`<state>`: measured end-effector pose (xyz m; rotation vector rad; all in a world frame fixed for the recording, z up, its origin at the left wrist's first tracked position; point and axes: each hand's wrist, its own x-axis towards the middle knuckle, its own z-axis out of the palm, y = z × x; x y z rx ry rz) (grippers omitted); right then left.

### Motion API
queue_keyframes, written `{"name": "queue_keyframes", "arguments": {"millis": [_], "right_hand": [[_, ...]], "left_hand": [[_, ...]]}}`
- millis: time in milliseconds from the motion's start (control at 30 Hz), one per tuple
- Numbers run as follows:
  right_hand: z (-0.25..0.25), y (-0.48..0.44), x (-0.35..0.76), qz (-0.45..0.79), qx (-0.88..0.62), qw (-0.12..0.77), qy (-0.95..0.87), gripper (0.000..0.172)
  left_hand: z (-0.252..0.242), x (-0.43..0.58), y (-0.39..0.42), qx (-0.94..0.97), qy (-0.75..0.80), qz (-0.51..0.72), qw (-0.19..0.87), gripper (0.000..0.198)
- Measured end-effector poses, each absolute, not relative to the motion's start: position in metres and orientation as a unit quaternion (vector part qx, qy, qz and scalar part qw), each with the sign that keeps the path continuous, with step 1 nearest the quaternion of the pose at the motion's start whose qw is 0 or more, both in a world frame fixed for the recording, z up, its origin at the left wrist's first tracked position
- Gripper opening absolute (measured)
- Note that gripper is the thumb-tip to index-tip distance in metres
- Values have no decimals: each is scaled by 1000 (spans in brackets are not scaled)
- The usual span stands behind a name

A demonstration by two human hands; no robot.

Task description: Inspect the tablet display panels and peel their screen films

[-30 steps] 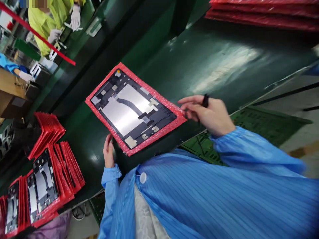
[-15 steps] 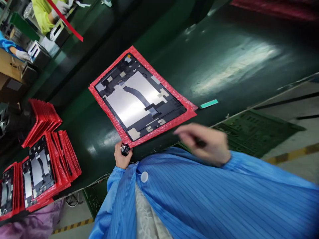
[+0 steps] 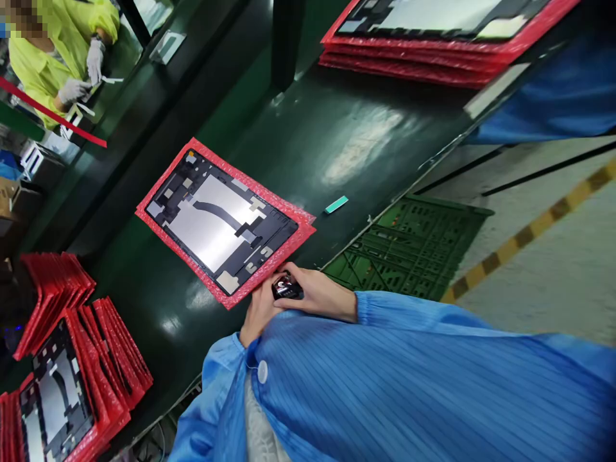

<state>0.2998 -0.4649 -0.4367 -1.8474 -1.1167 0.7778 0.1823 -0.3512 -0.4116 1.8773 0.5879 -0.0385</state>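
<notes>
In front of my body my two hands meet near the table's front edge, around a small glossy black device point(image 3: 287, 287) with a lit or reflective face. My left hand point(image 3: 260, 311) is closed at its left side, its fingers partly hidden. My right hand point(image 3: 317, 290) curls round it from the right, thumb and fingers bent against it. Just beyond the hands lies a flat dark tablet-like panel point(image 3: 269, 221) with a silver plate and a dark ribbon cable, resting on a red bubble-wrap sheet point(image 3: 222, 299).
Red-wrapped panels point(image 3: 115, 359) stand stacked at the left. Another red stack point(image 3: 414, 67) lies at the far right. A teal strip point(image 3: 336, 205) is on the green table point(image 3: 375, 115). Below its edge is a green crate point(image 3: 418, 244). A gloved co-worker point(image 3: 62, 64) sits across.
My right hand has moved left and joined my left hand at the black device. The view has swung right, bringing the far-right red stack into sight.
</notes>
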Motion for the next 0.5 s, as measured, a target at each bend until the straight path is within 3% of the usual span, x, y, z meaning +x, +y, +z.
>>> {"name": "queue_keyframes", "arguments": {"millis": [267, 433, 500], "right_hand": [[-458, -469, 324, 156, -786, 454, -389, 47], [-465, -462, 358, 71, -822, 457, -333, 36], [-467, -457, 376, 53, -837, 452, -305, 34]], "left_hand": [[-432, 241, -354, 816, 218, 6, 536, 48], [-427, 257, -348, 833, 161, -14, 530, 67], [-408, 245, -347, 829, 149, -55, 536, 66]]}}
